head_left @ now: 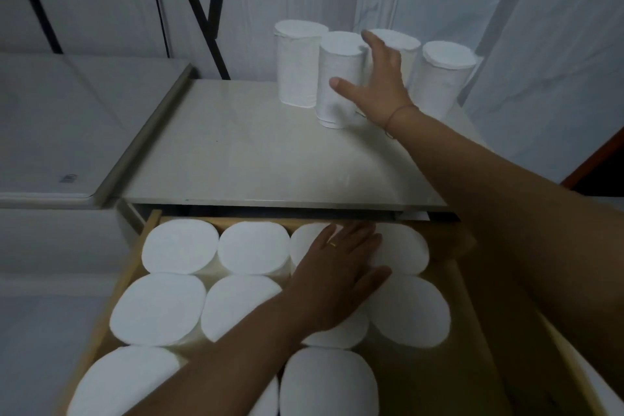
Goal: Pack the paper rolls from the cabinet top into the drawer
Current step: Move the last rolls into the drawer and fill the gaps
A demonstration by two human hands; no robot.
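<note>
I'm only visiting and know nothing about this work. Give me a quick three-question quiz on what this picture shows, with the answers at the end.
1. How many paper rolls stand on the cabinet top?
2. True or false: the left hand lies flat on the packed rolls in the open drawer.
3. The right hand has its thumb on which standing roll? A) the far-left one B) the second from the left C) the far-right one

Key: 1. Four. 2. True. 3. B.

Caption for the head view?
Right hand reaching a cabinet-top paper roll; left hand flat on rolls in the drawer.
</note>
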